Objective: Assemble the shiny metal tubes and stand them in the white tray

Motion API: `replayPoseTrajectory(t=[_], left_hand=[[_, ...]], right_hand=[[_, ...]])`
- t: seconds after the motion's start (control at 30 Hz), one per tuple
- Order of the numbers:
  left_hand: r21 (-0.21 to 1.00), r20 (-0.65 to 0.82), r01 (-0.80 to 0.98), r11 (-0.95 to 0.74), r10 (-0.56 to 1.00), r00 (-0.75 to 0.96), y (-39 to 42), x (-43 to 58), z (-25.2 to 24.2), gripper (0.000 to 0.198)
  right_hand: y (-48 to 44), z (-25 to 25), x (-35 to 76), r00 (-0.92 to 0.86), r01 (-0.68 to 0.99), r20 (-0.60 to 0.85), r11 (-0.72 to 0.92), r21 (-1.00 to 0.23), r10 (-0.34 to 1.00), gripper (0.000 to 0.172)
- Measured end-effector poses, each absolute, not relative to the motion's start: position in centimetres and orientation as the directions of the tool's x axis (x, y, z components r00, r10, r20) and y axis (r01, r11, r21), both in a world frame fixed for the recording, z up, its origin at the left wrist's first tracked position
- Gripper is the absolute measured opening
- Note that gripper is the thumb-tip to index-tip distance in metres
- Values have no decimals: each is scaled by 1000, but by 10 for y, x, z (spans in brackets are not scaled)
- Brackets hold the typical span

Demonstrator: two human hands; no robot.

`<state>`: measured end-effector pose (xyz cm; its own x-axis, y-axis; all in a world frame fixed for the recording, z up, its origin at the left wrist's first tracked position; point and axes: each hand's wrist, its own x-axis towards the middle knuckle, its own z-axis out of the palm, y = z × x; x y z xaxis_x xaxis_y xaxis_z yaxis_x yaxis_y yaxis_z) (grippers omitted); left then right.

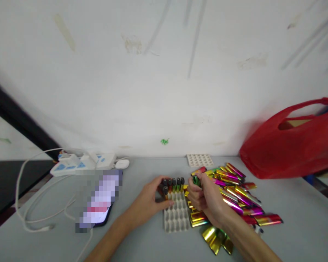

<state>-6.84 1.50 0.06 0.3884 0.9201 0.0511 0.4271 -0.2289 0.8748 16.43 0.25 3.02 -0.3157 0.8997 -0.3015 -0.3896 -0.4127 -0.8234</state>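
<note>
A white grid tray (177, 216) lies on the grey table, with several dark-topped small tubes (174, 183) upright along its far end and far left corner. My left hand (144, 200) curls around the tray's left side, its fingers by the standing tubes and its thumb over the cells. In my right hand (207, 196), a shiny green metallic tube (196, 181) is gripped between thumb and fingers, just right of the tray. Beneath and beyond that hand spreads a pile of glossy gold, red and magenta metallic sleeves (243, 196).
A second white grid tray (199, 160) lies by the wall. On the left are a phone (104, 200), a white power strip (83, 163) with plugs, and looping white cables (23, 178). A red bag (289, 145) stands at the right.
</note>
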Motion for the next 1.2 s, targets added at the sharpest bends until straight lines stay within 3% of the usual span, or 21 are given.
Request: replayPoseTrajectory(t=[0.57, 0.87, 1.2], left_hand=[[865, 57, 439, -245, 916, 398, 15, -69, -2, 57], [861, 50, 447, -242, 915, 399, 16, -69, -1, 55], [874, 65, 419, -245, 915, 398, 16, -68, -3, 56]], right_hand=[[-1, 32, 161, -350, -335, -320, -437, -835, 880, 62], [-1, 31, 160, -289, -284, -366, -445, -849, 884, 49], [-1, 30, 160, -329, -295, -231, -332, -896, 915, 61]])
